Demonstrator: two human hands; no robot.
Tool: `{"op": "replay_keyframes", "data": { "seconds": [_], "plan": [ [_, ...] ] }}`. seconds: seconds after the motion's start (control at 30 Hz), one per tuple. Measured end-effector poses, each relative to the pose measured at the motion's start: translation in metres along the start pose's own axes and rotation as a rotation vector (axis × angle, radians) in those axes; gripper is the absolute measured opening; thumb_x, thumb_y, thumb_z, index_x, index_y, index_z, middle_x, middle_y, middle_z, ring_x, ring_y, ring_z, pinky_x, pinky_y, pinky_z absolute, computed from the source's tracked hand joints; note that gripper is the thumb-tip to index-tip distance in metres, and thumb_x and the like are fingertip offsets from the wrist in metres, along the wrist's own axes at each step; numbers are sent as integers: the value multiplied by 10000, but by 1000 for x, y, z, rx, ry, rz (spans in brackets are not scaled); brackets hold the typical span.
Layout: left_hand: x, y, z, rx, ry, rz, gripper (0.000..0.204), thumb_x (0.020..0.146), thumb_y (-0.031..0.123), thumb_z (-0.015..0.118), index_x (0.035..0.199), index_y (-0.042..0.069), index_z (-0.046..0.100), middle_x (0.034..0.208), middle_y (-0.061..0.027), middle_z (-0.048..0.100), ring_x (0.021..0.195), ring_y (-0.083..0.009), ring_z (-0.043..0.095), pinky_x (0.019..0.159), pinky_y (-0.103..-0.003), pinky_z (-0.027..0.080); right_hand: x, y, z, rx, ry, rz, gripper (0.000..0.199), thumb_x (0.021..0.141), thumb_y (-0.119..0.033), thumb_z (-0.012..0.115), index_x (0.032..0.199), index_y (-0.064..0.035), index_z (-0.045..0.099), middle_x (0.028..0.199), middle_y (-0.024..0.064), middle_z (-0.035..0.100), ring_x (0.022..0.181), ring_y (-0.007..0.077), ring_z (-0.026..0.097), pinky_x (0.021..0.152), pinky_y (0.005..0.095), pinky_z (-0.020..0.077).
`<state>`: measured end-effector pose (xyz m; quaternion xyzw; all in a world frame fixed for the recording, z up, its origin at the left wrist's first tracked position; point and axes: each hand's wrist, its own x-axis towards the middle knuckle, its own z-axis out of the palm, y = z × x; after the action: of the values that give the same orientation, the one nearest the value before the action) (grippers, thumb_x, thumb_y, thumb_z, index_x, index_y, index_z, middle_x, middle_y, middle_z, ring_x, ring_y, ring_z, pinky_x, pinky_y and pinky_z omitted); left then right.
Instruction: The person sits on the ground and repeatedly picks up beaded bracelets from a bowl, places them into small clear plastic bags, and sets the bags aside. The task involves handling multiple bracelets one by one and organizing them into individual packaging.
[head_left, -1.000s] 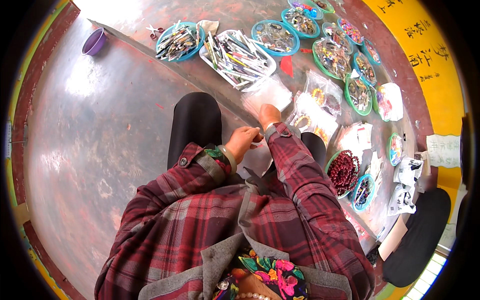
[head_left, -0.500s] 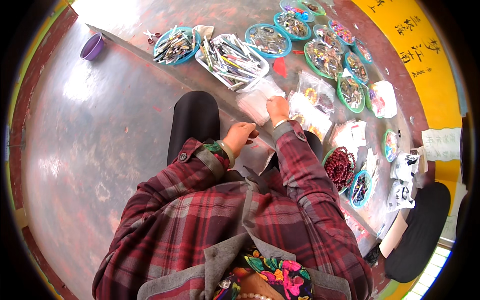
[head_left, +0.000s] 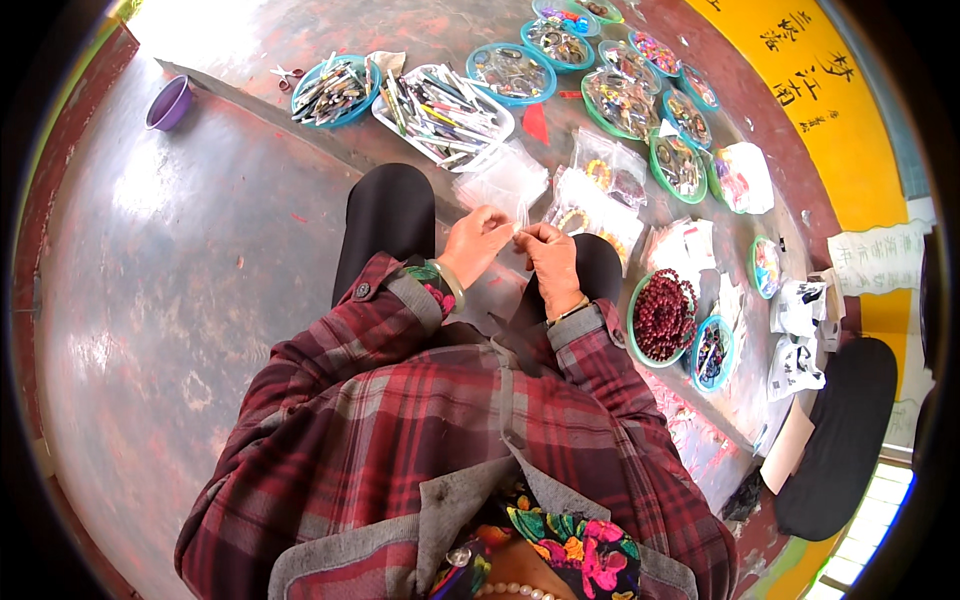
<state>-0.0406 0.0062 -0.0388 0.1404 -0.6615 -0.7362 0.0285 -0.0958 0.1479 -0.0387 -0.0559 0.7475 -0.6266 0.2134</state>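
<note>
Above my lap, my left hand (head_left: 474, 246) and my right hand (head_left: 550, 264) meet with fingertips pinched. Between them is a thin, see-through plastic bag, hard to make out against the things behind. Just beyond lies a stack of clear plastic bags (head_left: 506, 178). To its right are bags holding yellow bead bracelets (head_left: 598, 172) and dark beads (head_left: 628, 190). A white oblong basket (head_left: 508, 124) full of pens (head_left: 440, 112) stands past the stack, with a round blue basket (head_left: 298, 100) of more pens on its left.
Several round baskets of small trinkets (head_left: 510, 72) spread to the far right. Dark red bead strings (head_left: 664, 316) fill a green basket on my right, beside a blue basket (head_left: 726, 372). Scissors (head_left: 287, 76) and a purple basin (head_left: 170, 102) are at far left. A step edge (head_left: 260, 105) crosses the floor.
My right hand has come back from the bag stack toward me. My left hand has moved up and right, so the fingertips of both now meet.
</note>
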Motion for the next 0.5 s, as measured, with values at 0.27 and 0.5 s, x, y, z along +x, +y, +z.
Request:
{"op": "replay_keyframes", "data": {
  "seconds": [0.27,0.5],
  "plan": [
    [7,-16,-1,-140,-45,-82,102,857,135,572,893,40,576,800,-2,582,710,-80,527,604,-235,431,-3,2,4,-26,-103,-31,184,831,-176,617,849,6,640,712,26,618,615,80,562,516,214,462],
    [9,-28,-11,-370,-26,-227,56,863,103,558,888,53,567,824,-4,575,745,-107,552,645,-259,465,4,10,0,68,-165,62,201,871,-198,572,880,-6,628,763,28,630,655,91,588,504,218,458]
  ]
}}
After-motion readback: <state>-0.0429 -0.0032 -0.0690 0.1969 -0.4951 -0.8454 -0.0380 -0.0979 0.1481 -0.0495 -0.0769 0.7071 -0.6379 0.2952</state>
